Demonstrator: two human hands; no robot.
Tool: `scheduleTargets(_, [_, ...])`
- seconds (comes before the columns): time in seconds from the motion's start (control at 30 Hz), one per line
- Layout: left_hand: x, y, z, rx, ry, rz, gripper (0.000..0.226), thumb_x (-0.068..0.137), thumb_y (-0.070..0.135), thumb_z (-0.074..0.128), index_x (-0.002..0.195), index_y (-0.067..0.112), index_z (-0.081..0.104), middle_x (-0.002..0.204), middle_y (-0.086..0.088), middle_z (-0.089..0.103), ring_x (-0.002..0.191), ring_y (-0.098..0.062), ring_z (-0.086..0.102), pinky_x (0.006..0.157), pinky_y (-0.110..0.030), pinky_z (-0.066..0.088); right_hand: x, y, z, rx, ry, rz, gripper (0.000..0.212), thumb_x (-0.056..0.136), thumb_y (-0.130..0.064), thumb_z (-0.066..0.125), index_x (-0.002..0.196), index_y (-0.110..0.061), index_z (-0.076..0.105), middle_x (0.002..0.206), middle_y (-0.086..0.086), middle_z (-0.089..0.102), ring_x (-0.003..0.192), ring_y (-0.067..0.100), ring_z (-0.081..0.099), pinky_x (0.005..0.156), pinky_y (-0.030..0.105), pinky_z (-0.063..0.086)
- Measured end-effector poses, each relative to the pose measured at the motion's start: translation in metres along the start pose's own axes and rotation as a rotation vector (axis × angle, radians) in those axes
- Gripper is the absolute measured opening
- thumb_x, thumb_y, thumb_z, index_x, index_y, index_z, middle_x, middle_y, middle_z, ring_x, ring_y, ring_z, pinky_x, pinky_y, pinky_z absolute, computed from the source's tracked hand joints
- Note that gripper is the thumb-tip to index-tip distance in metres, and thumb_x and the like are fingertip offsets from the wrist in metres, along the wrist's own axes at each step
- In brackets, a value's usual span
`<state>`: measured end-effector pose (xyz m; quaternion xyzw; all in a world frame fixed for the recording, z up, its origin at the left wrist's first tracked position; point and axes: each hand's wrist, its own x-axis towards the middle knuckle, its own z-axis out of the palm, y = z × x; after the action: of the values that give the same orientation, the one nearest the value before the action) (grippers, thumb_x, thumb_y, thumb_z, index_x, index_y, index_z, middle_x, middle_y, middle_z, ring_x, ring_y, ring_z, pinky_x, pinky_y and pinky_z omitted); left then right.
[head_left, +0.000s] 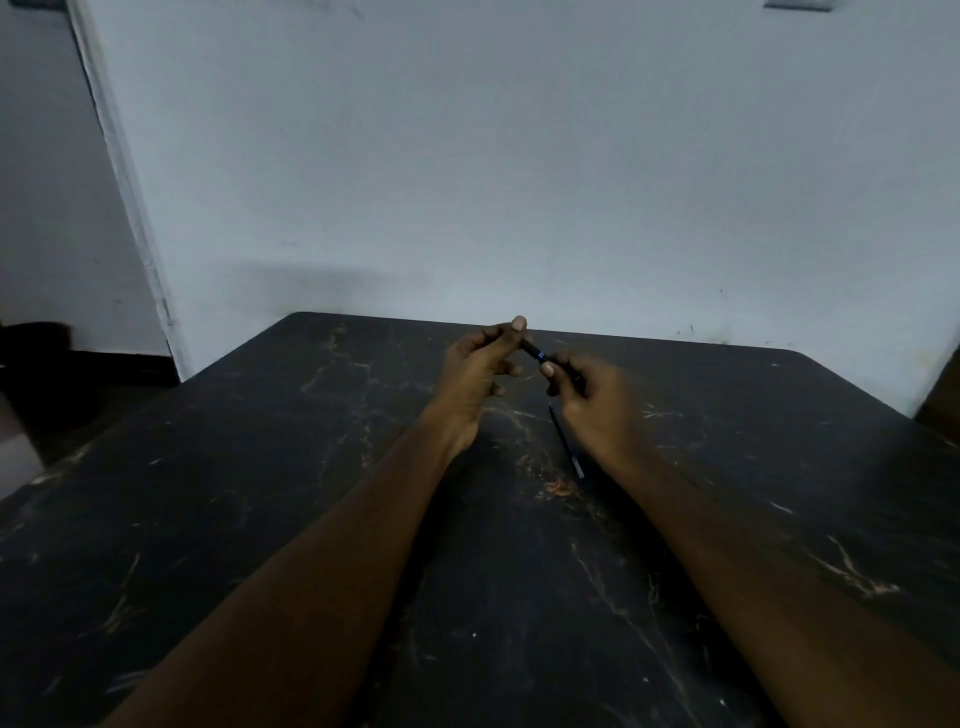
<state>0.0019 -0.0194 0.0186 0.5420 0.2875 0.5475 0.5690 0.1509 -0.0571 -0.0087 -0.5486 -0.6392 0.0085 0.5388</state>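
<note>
1. The dark stone table (260, 519) filled the lower half of the frame, with a pale wall (519, 182) behind it. You worked above the table's far middle, so I think a dropped part would have landed on it and not on the floor.
2. Your left hand (475, 379) was in the middle of the frame. Its thumb and first finger pinched one end of the pen, and its other fingers were loosely curled.
3. Your right hand (597, 400) was just to the right of it and looked a bit blurry. Its fingers were curled round the pen's other end.
4. The pen (535, 353) was in the air between both hands. It slanted down to the right and had a small blue ring near its middle. I think you were twisting or pulling the two halves apart there. The best way was to hold one half steady, turn only the other, and keep both in one straight line.
5. The thin refill (566, 441) lay on the table just below your right hand, apart from the pen. A low wrist could have rolled it away.
</note>
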Motion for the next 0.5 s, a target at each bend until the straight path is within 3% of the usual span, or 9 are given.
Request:
scheduleTargets(0.13, [-0.0007, 0.0039, -0.0013, -0.042, -0.047, 0.000, 0.013, 0.090, 0.027, 0.065, 0.096, 0.025, 0.076, 0.110, 0.003, 0.074, 0.078, -0.010, 0.060, 0.058, -0.025, 0.036, 0.0004, 0.0007, -0.0013, -0.022, 0.007, 0.007, 0.023, 0.096, -0.032, 0.057, 0.075, -0.027, 0.063, 0.064, -0.008, 0.060, 0.057, 0.007, 0.053, 0.053, 0.031, 0.039])
scheduleTargets(0.23, [-0.0021, 0.0028, -0.0005, 0.031, -0.001, 0.027, 0.012, 0.091, 0.025, 0.066, 0.098, 0.022, 0.076, 0.098, 0.008, 0.075, 0.076, -0.007, 0.060, 0.061, -0.026, 0.038, 0.0004, -0.0005, -0.0020, -0.033, 0.003, 0.013, 0.026, 0.097, -0.033, 0.056, 0.071, -0.030, 0.059, 0.062, -0.010, 0.057, 0.055, 0.005, 0.050, 0.053, 0.030, 0.037])
scheduleTargets(0.37, [-0.0030, 0.0003, -0.0002, 0.051, 0.086, 0.033, 0.020, 0.085, 0.034, 0.073, 0.090, 0.014, 0.074, 0.082, -0.002, 0.066, 0.068, -0.009, 0.054, 0.063, -0.026, 0.040, 0.0002, 0.0006, -0.0015, -0.024, -0.010, -0.003, 0.029, 0.095, -0.039, 0.054, 0.082, -0.018, 0.068, 0.069, -0.002, 0.064, 0.062, 0.014, 0.058, 0.058, 0.039, 0.048])
scheduleTargets(0.5, [-0.0016, 0.0014, -0.0009, 0.063, 0.121, 0.011, 0.024, 0.082, 0.043, 0.074, 0.083, 0.019, 0.072, 0.074, 0.009, 0.070, 0.067, -0.009, 0.056, 0.062, -0.028, 0.041, 0.0007, 0.0038, -0.0002, -0.005, 0.009, 0.002, 0.029, 0.093, -0.041, 0.055, 0.087, -0.017, 0.070, 0.071, -0.002, 0.066, 0.065, 0.016, 0.061, 0.061, 0.044, 0.052])
